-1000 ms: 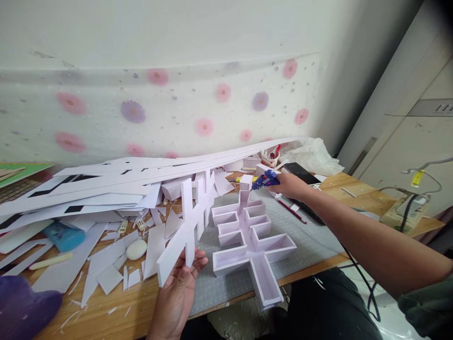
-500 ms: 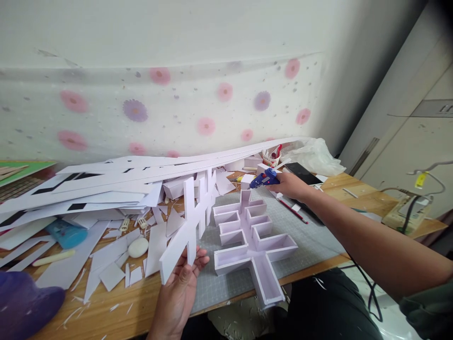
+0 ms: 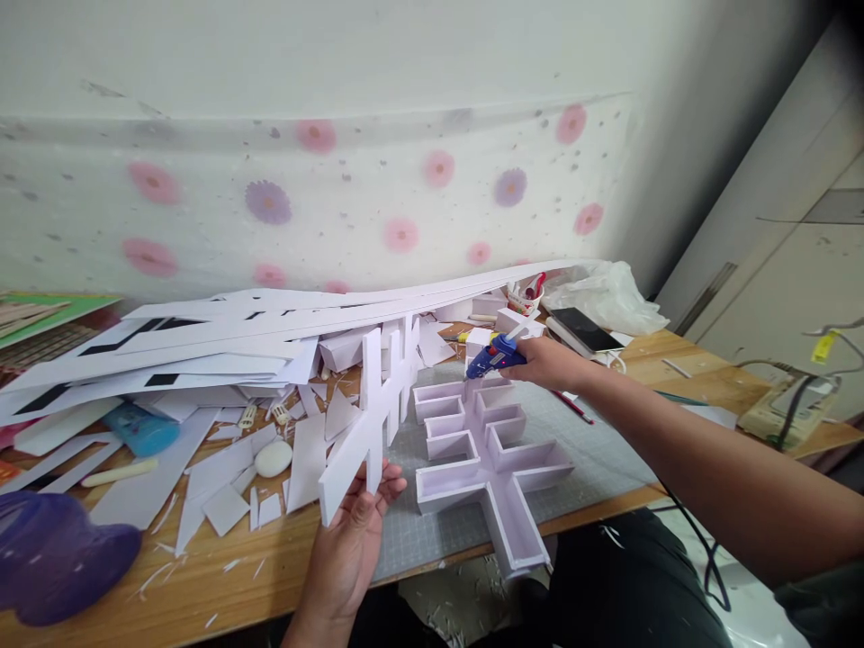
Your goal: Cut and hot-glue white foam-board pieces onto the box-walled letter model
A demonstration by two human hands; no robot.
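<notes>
My left hand grips the lower end of a flat white foam board cutout with several side arms, holding it up on edge. To its right, on the grey cutting mat, lies a branching white foam board box, its open channels facing up. My right hand is closed around a blue hot glue gun. The gun's nozzle points down at the far end of the box's walls; whether it touches them I cannot tell.
White sheets are piled at the back left, with scraps and a white round piece in front. A purple object sits at the left edge. Behind my right hand are a phone, a cup of tools and a plastic bag.
The glue gun has moved left and slightly down to the far end of the box. My left hand still holds the cutout; the whole view has shifted a little.
</notes>
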